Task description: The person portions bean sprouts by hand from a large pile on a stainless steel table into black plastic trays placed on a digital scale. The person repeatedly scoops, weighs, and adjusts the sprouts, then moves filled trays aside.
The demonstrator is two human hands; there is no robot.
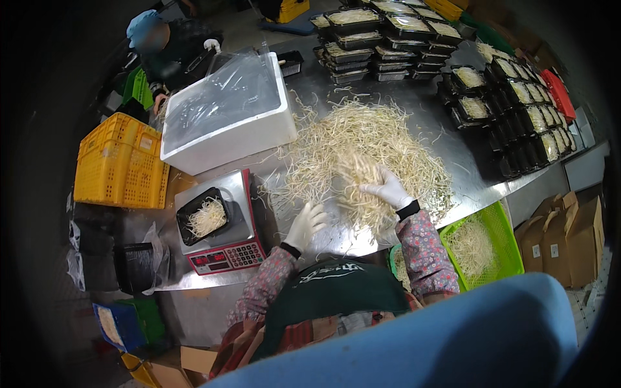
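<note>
At the near side of the bean sprout pile [375,126] on the steel bench [477,173], the right hand [391,189] pinches a loose, motion-blurred clump of sprouts [355,171] in its grip, strands running roughly away from the body. Leftward, beyond the left hand [306,226], a black plastic tray [196,202] partly filled with sprouts sits skewed on the red digital scale [240,205]. The left hand, fingers loosely spread around nothing visible, is nearer that tray; the right is well apart from it.

left hand [307,227] near the torso, fingers slightly apart; right hand [390,189] farther forward, fingers leftward
</note>
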